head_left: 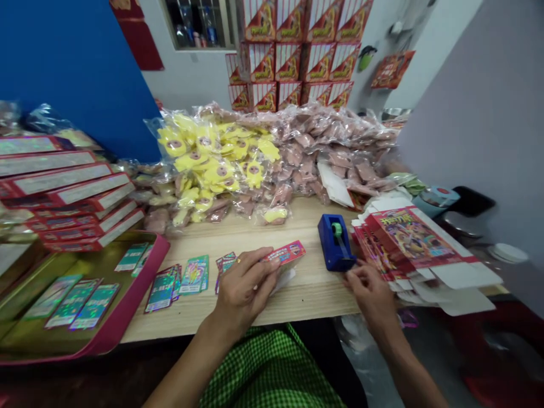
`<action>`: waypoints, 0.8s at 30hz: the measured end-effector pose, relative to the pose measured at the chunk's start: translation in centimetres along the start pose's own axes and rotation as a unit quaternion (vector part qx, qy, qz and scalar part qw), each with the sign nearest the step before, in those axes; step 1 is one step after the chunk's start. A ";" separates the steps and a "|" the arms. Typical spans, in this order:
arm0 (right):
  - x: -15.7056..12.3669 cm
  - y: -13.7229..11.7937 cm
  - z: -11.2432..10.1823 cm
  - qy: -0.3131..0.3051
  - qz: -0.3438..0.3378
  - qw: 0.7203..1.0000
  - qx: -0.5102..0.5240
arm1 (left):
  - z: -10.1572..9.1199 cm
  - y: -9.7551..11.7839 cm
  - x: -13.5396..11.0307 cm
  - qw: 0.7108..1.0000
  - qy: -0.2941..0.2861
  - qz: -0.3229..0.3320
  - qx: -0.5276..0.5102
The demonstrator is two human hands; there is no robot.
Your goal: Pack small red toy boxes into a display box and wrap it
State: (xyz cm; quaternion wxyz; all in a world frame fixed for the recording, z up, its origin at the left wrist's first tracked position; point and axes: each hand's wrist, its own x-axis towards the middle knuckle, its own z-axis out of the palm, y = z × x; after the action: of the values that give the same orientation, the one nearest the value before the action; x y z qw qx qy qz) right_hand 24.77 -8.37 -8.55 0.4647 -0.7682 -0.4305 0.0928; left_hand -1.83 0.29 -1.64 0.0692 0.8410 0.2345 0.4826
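Observation:
My left hand [244, 286] rests on the wooden table [306, 289] and grips a small red printed box [287, 253], fingers curled around its near end. My right hand [369, 286] is just below a blue tape dispenser [335, 242], fingers pinched together at its front edge; whether they hold a strip of tape is too small to see. Several shiny cards [178, 279] lie on the table left of my left hand.
A stack of flat unfolded red boxes [414, 238] lies at the right. Bags of yellow and pink toys [238, 164] fill the back of the table. A pink tray [140, 294] with cards and stacked red boxes [72, 198] sit at the left.

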 end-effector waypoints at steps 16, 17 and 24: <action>-1.4 -14.2 2.4 -0.320 0.038 0.860 0.395 | -0.2 0.2 -0.1 1.000 0.002 0.002 0.006; -1.4 -14.3 2.7 -0.316 0.048 0.862 0.394 | -0.1 0.2 -0.1 1.000 0.007 -0.001 0.003; -1.6 -13.5 3.4 -0.303 0.071 0.868 0.386 | -0.5 0.0 0.6 0.998 -0.059 -0.004 -0.026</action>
State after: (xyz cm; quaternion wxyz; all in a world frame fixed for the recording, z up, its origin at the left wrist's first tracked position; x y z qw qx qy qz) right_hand 14.21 -4.70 -0.15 0.5629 -0.4897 -0.4247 0.5128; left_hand -2.03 0.47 -0.91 0.1069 0.8650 0.2204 0.4380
